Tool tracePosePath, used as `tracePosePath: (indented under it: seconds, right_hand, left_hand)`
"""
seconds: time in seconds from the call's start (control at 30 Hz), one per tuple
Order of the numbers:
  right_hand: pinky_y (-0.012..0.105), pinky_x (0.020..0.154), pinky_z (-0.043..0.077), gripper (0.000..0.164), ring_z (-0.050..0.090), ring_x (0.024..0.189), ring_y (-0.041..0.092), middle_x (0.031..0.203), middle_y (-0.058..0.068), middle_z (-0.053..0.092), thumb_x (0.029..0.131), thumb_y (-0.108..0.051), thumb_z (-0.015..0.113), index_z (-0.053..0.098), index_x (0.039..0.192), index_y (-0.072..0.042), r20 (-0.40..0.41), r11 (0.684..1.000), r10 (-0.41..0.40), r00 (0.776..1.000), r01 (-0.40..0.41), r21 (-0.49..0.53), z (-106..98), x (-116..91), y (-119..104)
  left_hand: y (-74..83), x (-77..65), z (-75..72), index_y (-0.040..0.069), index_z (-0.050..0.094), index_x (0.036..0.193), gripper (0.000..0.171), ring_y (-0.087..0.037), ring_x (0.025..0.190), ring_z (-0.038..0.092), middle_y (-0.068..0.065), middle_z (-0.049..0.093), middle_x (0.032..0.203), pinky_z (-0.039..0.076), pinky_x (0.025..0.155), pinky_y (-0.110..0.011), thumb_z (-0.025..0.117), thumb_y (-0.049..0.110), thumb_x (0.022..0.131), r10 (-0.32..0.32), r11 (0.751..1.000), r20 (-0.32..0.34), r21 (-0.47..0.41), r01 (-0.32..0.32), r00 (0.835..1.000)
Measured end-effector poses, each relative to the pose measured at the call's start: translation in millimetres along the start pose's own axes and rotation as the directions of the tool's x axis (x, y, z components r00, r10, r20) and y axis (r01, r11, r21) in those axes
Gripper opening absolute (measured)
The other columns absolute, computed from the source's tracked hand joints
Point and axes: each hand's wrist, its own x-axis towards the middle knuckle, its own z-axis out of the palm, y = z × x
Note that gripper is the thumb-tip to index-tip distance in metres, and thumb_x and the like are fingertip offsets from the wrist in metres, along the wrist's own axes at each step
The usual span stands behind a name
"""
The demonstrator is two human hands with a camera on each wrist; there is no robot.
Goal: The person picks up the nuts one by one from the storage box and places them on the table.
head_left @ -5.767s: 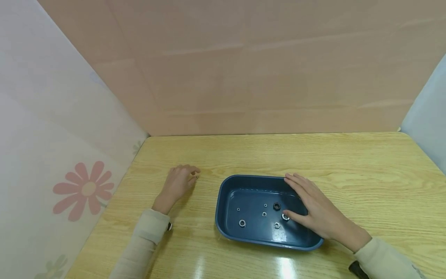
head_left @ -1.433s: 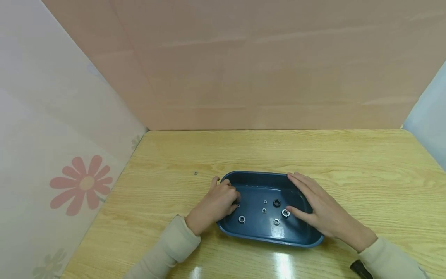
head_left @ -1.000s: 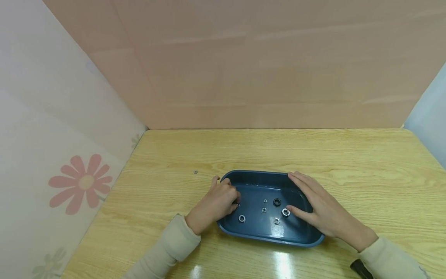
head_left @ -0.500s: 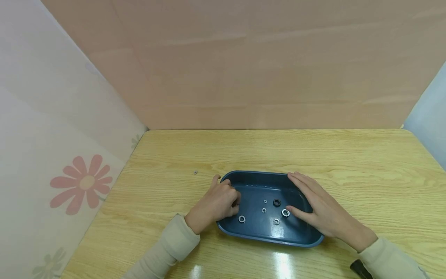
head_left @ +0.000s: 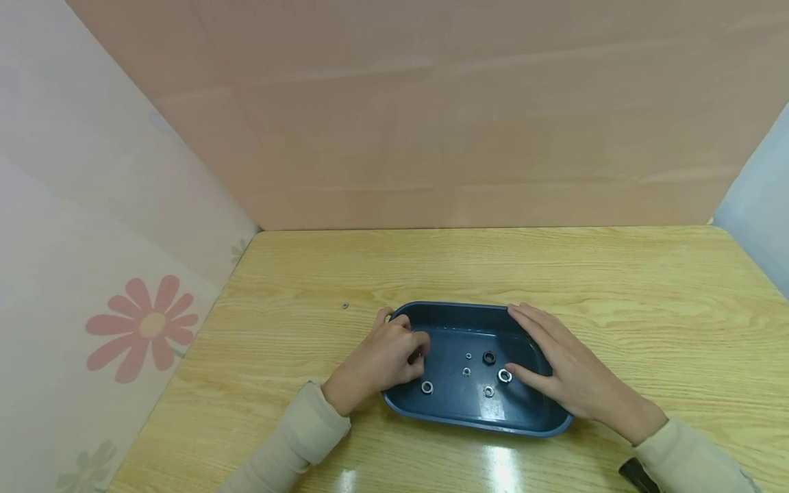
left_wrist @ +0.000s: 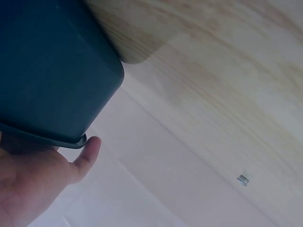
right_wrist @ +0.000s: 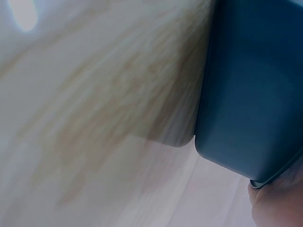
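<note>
A dark blue plastic bin (head_left: pixel 477 426) holds several metal nuts, among them a black nut (head_left: pixel 490 358), a large silver nut (head_left: pixel 505 376) and a silver nut (head_left: pixel 427 387). My left hand (head_left: pixel 385 352) reaches over the bin's left end. Its thumb and bent forefinger come together inside on a tiny nut, which the fingertips hide. One finger sticks out past the rim in the left wrist view. Over the right end lies my right hand (head_left: pixel 570 376), fingers extended along the rim, thumb inside beside the large silver nut.
On the wooden table (head_left: pixel 555 270), left of the bin and farther back, lies one small nut (head_left: pixel 345 306). A tan wall covering (head_left: pixel 431 137) rises behind the table, and a flowered white one (head_left: pixel 74 205) stands at the left.
My left hand has moved from the small nut on the table into the bin's left end. The tiny nut there, visible a second ago, is now behind its fingers. My right hand stays put.
</note>
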Motion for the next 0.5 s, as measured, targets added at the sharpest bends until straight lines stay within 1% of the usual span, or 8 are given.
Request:
tracePosePath:
  seconds: [0.13,0.23,0.4,0.5]
  right_hand:
    - [0.061,0.109,0.035,0.084,0.036,0.14,0.043,0.156,0.019,0.035,0.089,-0.041,0.073,0.03,0.156,-0.015,-0.001,1.0,0.001,1.0,-0.001,0.003,-0.2,0.0,0.3]
    - [0.061,0.109,0.035,0.084,0.035,0.141,0.043,0.156,0.018,0.035,0.089,-0.042,0.072,0.03,0.156,-0.015,-0.002,1.0,0.003,1.0,-0.003,0.003,-0.5,-0.2,0.2]
    - [0.059,0.109,0.036,0.083,0.036,0.14,0.042,0.156,0.018,0.036,0.089,-0.041,0.072,0.031,0.156,-0.014,-0.005,1.0,-0.005,1.0,0.005,0.003,-0.9,-1.2,-1.0]
    - [0.059,0.109,0.036,0.083,0.037,0.14,0.042,0.156,0.019,0.036,0.089,-0.041,0.072,0.031,0.156,-0.013,-0.005,1.0,-0.011,1.0,0.011,0.003,-1.2,-1.5,-1.5]
  left_hand:
    - [0.8,-1.1,-0.9,0.023,0.068,0.078,0.009,-0.01,0.077,0.047,0.016,0.052,0.06,0.035,0.108,-0.059,0.072,0.016,0.082,0.005,1.0,-0.036,0.002,-0.005,0.999]
    - [1.2,-1.9,-0.9,0.023,0.069,0.078,0.008,-0.01,0.077,0.047,0.015,0.057,0.062,0.036,0.107,-0.057,0.072,0.016,0.081,0.01,1.0,-0.073,0.004,-0.009,0.997]
    - [1.1,-3.6,-0.4,0.023,0.073,0.083,0.007,-0.012,0.081,0.051,0.014,0.066,0.07,0.037,0.106,-0.055,0.073,0.016,0.081,0.011,1.0,-0.141,0.011,-0.01,0.99]
    - [0.6,-4.8,0.0,0.023,0.075,0.085,0.008,-0.013,0.082,0.053,0.015,0.068,0.073,0.039,0.105,-0.053,0.073,0.017,0.081,0.009,1.0,-0.171,0.021,-0.006,0.985]
